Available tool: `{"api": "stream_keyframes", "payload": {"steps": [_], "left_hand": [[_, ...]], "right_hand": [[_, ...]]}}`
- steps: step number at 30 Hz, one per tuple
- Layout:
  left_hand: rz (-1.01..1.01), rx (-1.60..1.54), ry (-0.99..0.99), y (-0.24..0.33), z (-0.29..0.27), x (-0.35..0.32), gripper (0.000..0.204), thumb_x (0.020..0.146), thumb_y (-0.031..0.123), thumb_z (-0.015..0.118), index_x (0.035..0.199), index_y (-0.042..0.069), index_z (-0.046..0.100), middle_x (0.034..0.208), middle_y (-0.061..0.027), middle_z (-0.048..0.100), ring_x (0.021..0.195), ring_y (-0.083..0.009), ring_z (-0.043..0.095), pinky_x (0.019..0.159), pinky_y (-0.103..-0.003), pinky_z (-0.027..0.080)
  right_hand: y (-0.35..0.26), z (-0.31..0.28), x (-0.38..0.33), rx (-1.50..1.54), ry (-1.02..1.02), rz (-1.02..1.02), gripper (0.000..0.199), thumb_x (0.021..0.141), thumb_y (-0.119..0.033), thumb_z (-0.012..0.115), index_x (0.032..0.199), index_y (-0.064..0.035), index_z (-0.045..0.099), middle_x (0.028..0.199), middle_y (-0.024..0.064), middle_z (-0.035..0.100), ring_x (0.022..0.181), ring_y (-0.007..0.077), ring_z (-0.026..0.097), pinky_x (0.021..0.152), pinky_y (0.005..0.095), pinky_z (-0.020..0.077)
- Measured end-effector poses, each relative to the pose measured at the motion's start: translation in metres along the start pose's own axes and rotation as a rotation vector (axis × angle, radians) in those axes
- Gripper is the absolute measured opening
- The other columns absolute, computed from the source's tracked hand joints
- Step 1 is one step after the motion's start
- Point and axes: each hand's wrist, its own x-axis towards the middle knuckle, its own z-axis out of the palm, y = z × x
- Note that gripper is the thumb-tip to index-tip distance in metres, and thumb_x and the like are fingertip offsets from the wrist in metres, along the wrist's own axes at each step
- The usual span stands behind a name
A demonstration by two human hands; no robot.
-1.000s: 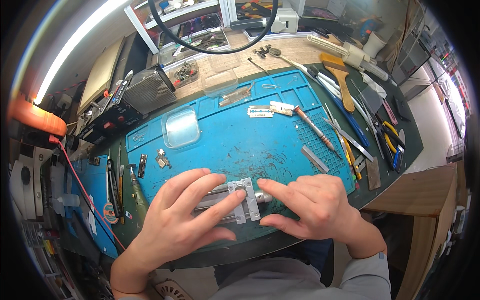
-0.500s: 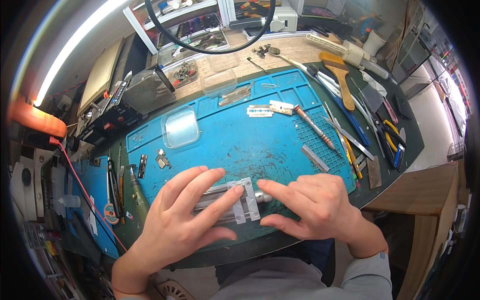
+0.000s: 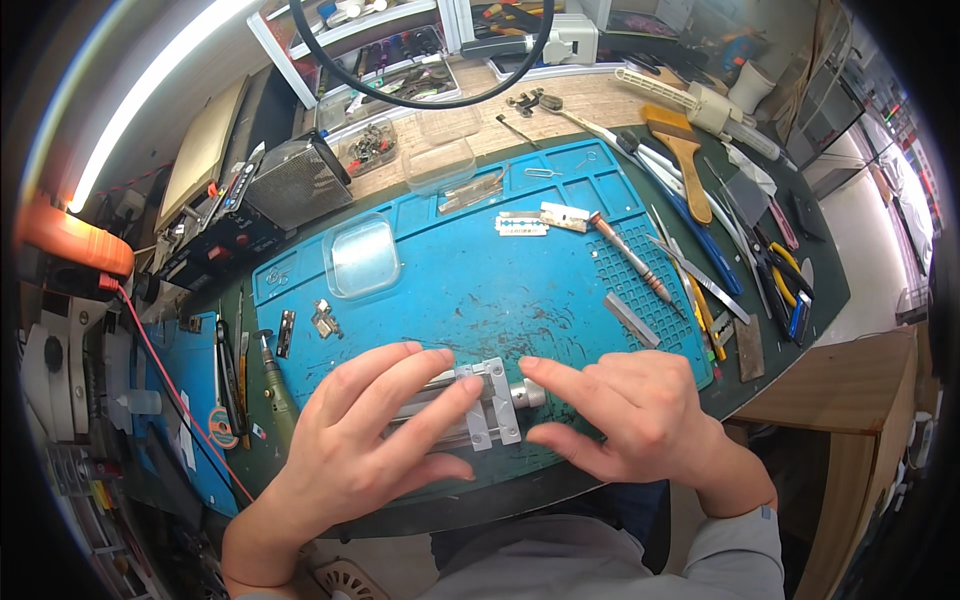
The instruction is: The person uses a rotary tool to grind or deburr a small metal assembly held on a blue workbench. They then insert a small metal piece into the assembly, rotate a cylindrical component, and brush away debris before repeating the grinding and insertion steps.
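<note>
A grey metal clamping fixture (image 3: 503, 400) with long rods and a plate with corner screws lies at the near edge of the blue work mat (image 3: 470, 300). My left hand (image 3: 375, 430) is spread over its left part, the index fingertip on the fixture near its upper bar; the palm hides much of the rods. At the fixture's right end sticks out a round silver knob (image 3: 528, 393). My right hand (image 3: 630, 415) is beside the knob, index finger and thumb apart to either side of it, other fingers curled; no contact shows.
Left of the mat lies a green rotary pen tool (image 3: 277, 390). A clear plastic box (image 3: 362, 256) and small metal parts (image 3: 325, 318) rest on the mat. Razor blades (image 3: 540, 219), a copper-coloured knife handle (image 3: 635, 258), a wooden brush (image 3: 682, 150) and several pliers (image 3: 775, 270) lie to the right.
Both hands keep nearly the same places. The right index finger and thumb sit slightly farther right, and the knob shows a little more.
</note>
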Motion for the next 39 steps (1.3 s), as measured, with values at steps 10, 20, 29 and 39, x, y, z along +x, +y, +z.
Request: {"api": "stream_keyframes", "payload": {"steps": [10,20,29,39], "left_hand": [[-0.021,-0.023,0.018,-0.0018,-0.0034,-0.0002,0.076,0.080,0.051,0.082,0.140,0.007,0.070,0.137,-0.0105,0.067,0.122,-0.0307,0.066,0.104,-0.043,0.054],[-0.008,-0.051,-0.006,-0.0010,0.0006,-0.0027,0.073,0.084,0.052,0.079,0.142,0.010,0.070,0.137,-0.0105,0.065,0.124,-0.0306,0.064,0.104,-0.043,0.054],[-0.077,-0.072,-0.016,0.0005,0.0003,-0.0021,0.073,0.082,0.053,0.080,0.141,0.011,0.070,0.140,-0.0122,0.063,0.127,-0.0326,0.062,0.106,-0.045,0.054],[0.007,-0.033,-0.048,-0.0017,0.0008,-0.0044,0.067,0.083,0.058,0.077,0.139,0.021,0.074,0.145,-0.0132,0.060,0.128,-0.0361,0.058,0.107,-0.048,0.054]], "right_hand": [[0.0042,0.0060,-0.0018,-0.045,-0.029,-0.001,0.032,0.090,-0.017,0.084,0.118,-0.0046,0.077,0.070,0.0016,0.062,0.058,0.0183,0.063,0.052,0.0345,0.0491],[0.0030,0.0066,-0.0016,-0.059,-0.065,0.018,0.034,0.090,-0.018,0.084,0.121,-0.0039,0.076,0.070,0.0028,0.064,0.059,0.0191,0.064,0.053,0.0341,0.0496],[-0.0002,0.0015,0.0010,-0.042,-0.100,0.035,0.041,0.090,-0.020,0.084,0.126,-0.0019,0.074,0.071,0.0034,0.065,0.060,0.0196,0.065,0.054,0.0340,0.0496],[0.0018,0.0045,-0.0011,-0.045,-0.090,0.028,0.038,0.091,-0.019,0.084,0.125,-0.0028,0.075,0.070,0.0031,0.063,0.060,0.0195,0.064,0.054,0.0344,0.0488]]}}
